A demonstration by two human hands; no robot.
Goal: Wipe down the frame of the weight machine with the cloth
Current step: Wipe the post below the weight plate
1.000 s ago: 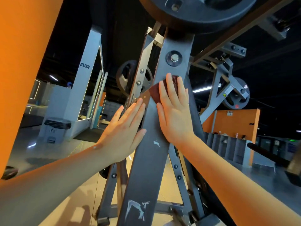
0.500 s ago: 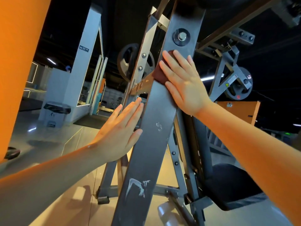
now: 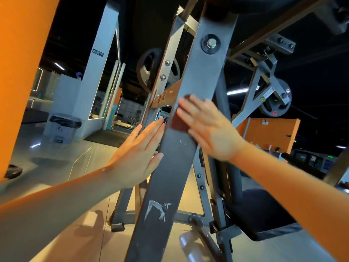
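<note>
Head view: right hand (image 3: pixel 209 127), fingers flat, presses cloth (image 3: pixel 178 122) against frame beam (image 3: pixel 170 176). Left hand (image 3: pixel 137 156), flat and empty, rests on beam's left edge.

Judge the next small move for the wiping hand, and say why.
Probably slide the cloth straight down the frame beam. The right hand presses the cloth flat against the beam's face at mid-height. The left hand braces flat on the beam's left edge. White scuff marks show on the beam just below the cloth and further down.

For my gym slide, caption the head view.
Right hand presses a red cloth on the grey frame; left hand lies flat at its edge.
</note>
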